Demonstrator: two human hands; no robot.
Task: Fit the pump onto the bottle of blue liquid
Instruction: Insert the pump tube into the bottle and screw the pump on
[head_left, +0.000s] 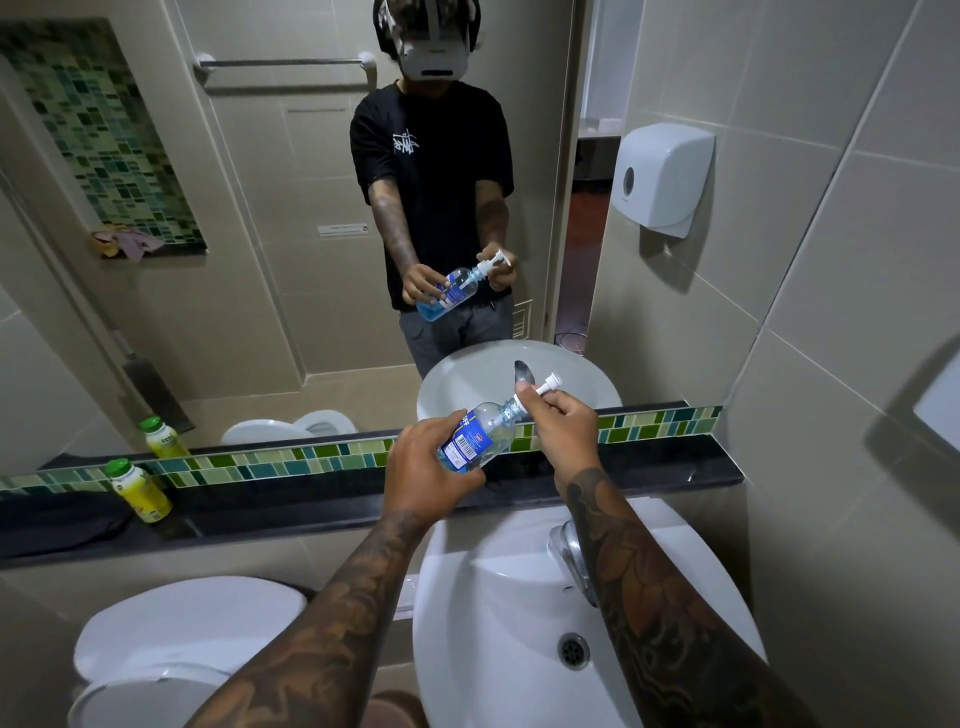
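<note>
A clear plastic bottle (480, 434) with blue liquid in its lower part and a blue-and-white label is tilted, neck up to the right, above the dark ledge. My left hand (423, 467) grips its base. My right hand (563, 423) holds the white pump (545, 387) at the bottle's neck, with the pump head sticking out up and to the right. The pump collar sits at the mouth; whether it is screwed tight is hidden by my fingers. The mirror shows the same hold from the front.
Below my arms are a white sink (498, 623) and a chrome tap (569, 561). A toilet (182, 639) stands at the lower left. On the dark ledge (285, 512) is a yellow bottle with a green cap (137, 491). A paper dispenser (662, 179) hangs on the right wall.
</note>
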